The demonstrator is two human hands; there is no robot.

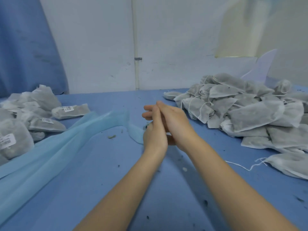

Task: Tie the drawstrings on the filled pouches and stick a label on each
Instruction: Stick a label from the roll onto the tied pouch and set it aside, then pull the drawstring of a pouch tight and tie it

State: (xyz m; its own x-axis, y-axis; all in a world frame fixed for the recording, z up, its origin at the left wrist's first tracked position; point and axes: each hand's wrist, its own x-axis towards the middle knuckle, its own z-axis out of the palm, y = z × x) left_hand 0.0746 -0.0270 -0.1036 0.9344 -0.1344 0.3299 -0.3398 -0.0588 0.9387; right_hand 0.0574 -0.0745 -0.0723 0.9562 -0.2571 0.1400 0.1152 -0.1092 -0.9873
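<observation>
The big blue table (103, 164) holds everything, so each place here is told from the two hands in its middle.

To the right of the hands sits the big heap of grey cloth pouches with loose white strings (246, 114). These are full but have no labels. They lie every which way, so the heap has no one long side. The nearest pouches point their open, stringed ends toward the hands. One loose string trails on the table at the near end of the heap.

To the left of the hands, well apart, lies the smaller pile of grey pouches with white paper labels (28, 120). These look done. Most lie flat with the long side running left to right.

Between that pile and the hands runs the long pale blue see-through strip (55, 147). It slants from near left up toward the hands.

The left hand (154, 129) and the right hand (173, 120) press together, palm to palm. The fingers are straight, and I see nothing held.

What could go wrong? I think a grab at the heap could snag several strings, so extra pouches get dragged along. A pulled pouch could tip and spill more crumbs.
</observation>
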